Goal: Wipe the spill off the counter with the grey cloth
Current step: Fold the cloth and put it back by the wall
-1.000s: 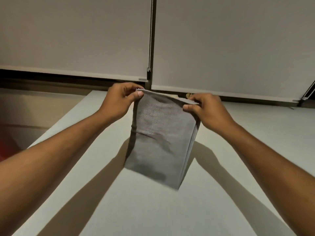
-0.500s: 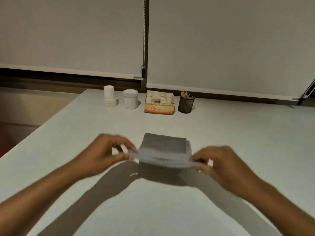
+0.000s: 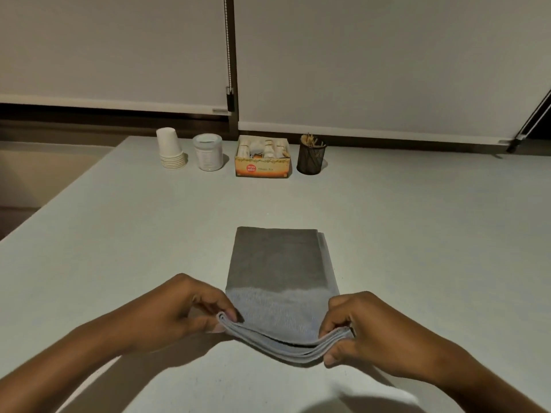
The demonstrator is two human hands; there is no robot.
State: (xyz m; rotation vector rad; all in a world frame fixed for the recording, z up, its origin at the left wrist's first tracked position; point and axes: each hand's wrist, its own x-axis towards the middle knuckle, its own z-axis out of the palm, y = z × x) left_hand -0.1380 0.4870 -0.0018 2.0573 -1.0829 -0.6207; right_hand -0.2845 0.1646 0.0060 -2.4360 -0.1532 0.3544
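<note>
Left hand [image 3: 190, 305] pinching near-left corner of folded grey woven cloth [image 3: 280, 272]; right hand [image 3: 366, 326] pinching near-right corner. Far part lying flat mid pale table [image 3: 119, 234], near edge lifted, layers fanned. No spill visible anywhere, so wipe target unclear. Risks: layers slipping apart under uneven pinch, fold collapsing; wide sweep toward back row reaching stacked white paper cups [image 3: 171, 149], white lidded jar [image 3: 207, 152], orange cardboard box [image 3: 263, 158], black mesh cup [image 3: 311, 158].

One cloth [image 3: 280, 263], two hands [image 3: 179, 308].
</note>
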